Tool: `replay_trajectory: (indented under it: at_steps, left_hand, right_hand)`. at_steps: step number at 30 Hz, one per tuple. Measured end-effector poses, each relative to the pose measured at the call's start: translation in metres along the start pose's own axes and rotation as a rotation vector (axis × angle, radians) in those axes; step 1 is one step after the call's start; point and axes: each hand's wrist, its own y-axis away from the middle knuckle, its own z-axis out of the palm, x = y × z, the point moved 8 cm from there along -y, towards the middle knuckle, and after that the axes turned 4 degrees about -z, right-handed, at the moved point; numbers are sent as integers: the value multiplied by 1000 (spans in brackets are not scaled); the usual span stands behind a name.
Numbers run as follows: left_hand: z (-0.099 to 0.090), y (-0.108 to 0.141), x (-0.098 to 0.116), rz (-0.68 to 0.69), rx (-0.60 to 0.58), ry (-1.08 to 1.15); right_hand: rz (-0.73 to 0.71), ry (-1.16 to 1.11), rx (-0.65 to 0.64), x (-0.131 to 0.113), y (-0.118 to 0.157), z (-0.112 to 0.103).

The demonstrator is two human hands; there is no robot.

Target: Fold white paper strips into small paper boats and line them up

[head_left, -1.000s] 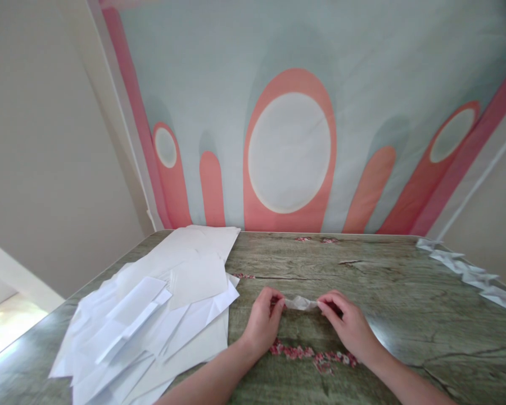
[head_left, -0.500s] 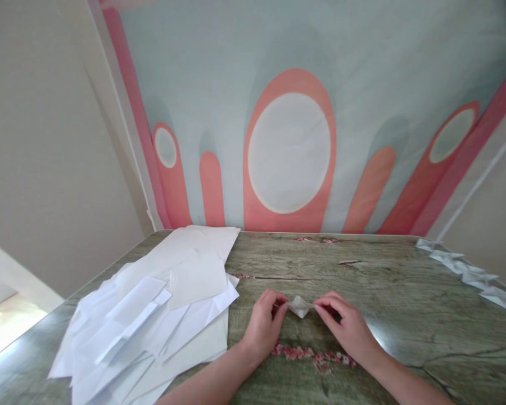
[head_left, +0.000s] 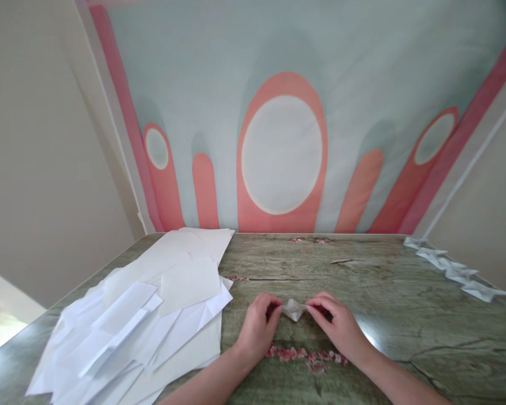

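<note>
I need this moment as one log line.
left hand: pinches left end of folded paper | right hand: pinches right end | white sheets: heaped left | folded pieces: along right edge of table

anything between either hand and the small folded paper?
Nothing visible: the left hand and right hand each pinch one end of the folded paper. The white sheets lie apart, off to the left.

Worktop (head_left: pixel 388 343), green-brown wood-grain: one. Bare hands: two, left hand (head_left: pixel 258 327) and right hand (head_left: pixel 336 323). Small folded white paper piece (head_left: pixel 294 310), between hands: one. Pointed white folded-paper shapes (head_left: pixel 483 291), right edge toward far right corner: at least four. Loose white paper sheets (head_left: pixel 190 284), left edge: many, too overlapped to count. Printed coral arches (head_left: pixel 205 194), beyond far edge: five.
</note>
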Motion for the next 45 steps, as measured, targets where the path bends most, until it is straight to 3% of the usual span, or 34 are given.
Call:
replay_trajectory:
  at_steps: [10,15,19,24,28,32,38,45]
  left_hand:
    - [2,-4,-3,4,-25,-10]
    - [2,-4,-3,-4,-42,-28]
    - [2,-4,-3,0,-44,-42]
    - [1,-3,-1,16,-36,-44]
    - [1,-3,-1,22,-32,-45]
    - [1,-4,1,20,-52,-41]
    - [2,-4,3,20,-68,-57]
    - [3,-5,1,30,-77,-55]
  right_hand:
    - [38,-14,72,0,-6,-13]
    - [63,33,136,18,-15,-39]
    - [111,99,212,44,-26,-87]
    - [236,219,375,95,-18,-181]
    - [388,303,487,141,24,-254]
    - [552,357,569,176,83,-311]
    - [728,429,652,204,148,-368]
    - [775,510,607,220,162,-393]
